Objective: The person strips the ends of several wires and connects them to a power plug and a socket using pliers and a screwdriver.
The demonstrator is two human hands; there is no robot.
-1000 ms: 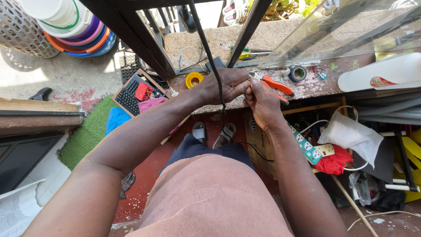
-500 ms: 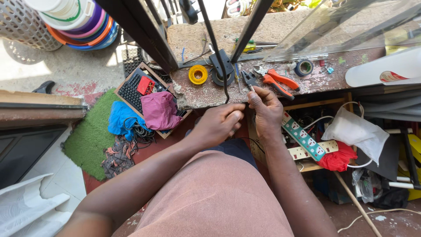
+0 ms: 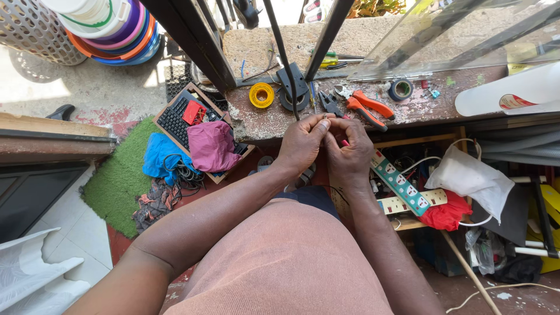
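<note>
Black wire (image 3: 290, 87) pinched between 2 hands, left hand (image 3: 302, 146), right hand (image 3: 349, 150) (fingertips closed together), above bench edge (image 3: 256, 125)

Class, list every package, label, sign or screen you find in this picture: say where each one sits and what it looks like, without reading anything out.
Label: on the white roll at the right end of the ledge; small oval, red and white.
Plastic bag: under the ledge, right of the hands; crumpled, white.
Power strips: below the right hand; long, white-and-green, with printed markings.
No screens or signs.
</note>
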